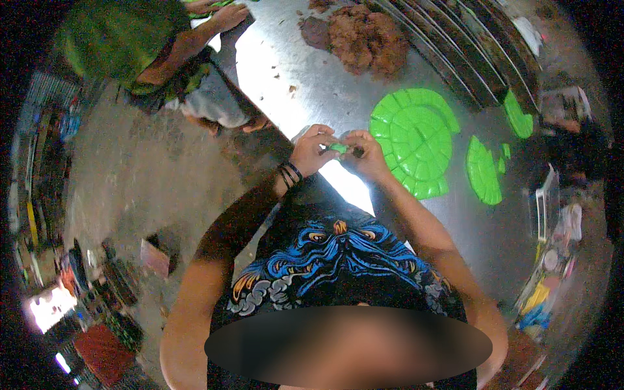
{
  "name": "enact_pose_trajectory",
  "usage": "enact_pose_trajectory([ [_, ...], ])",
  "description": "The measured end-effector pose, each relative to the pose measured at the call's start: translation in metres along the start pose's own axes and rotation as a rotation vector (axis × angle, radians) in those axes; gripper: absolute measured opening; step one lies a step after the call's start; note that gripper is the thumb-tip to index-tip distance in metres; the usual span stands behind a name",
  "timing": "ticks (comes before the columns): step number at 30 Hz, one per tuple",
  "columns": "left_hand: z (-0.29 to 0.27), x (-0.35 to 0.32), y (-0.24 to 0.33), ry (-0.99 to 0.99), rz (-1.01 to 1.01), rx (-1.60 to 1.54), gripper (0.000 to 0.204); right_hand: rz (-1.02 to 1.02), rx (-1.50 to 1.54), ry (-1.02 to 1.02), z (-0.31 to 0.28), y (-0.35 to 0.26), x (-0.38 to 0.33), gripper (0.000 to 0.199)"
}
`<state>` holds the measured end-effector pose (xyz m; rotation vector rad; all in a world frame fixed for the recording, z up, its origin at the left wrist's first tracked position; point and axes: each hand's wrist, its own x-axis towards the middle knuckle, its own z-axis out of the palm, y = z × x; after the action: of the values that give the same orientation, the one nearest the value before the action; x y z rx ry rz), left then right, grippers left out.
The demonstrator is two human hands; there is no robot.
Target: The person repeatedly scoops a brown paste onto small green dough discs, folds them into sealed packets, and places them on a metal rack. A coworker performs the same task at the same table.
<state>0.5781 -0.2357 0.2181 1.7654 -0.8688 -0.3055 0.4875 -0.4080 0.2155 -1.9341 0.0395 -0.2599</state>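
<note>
Both hands' (311, 151) (367, 151) grip pinches small green piece (338, 148); green moulds (413, 140) beside, brown heap (367, 39) beyond.

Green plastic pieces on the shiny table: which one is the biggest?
The big round green plastic mould right beside the hands is biggest. The green half-round piece and narrow green piece farther right are smaller.

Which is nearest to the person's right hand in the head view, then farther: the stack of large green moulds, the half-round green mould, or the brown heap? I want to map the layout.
From the right hand:
1. Stack of large green moulds, just to its right.
2. Half-round green mould, farther right.
3. Brown heap, at the table's far end.
</note>
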Motion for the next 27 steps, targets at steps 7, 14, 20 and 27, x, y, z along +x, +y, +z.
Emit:
enact_pose_trajectory([
  [7, -0.015, 0.009, -0.013, -0.036, 0.26, 0.205, 0.011, 0.125, -0.689, -0.445, -0.008, -0.075, 0.071, 0.018],
  [14, -0.099, -0.014, -0.038, 0.298, 0.117, 0.103, 0.011, -0.157, -0.943, 0.389, 0.066, -0.085, 0.102, 0.047],
  [20, -0.121, 0.003, -0.053, 0.139, -0.194, -0.109, 0.016, 0.066, -0.643, 0.483, 0.078, -0.029, 0.064, 0.057],
  [27, -0.068, 0.067, -0.039, 0.105, 0.076, 0.044, 0.022, 0.289, -0.529, -0.366, 0.019, -0.047, 0.024, 0.025],
])
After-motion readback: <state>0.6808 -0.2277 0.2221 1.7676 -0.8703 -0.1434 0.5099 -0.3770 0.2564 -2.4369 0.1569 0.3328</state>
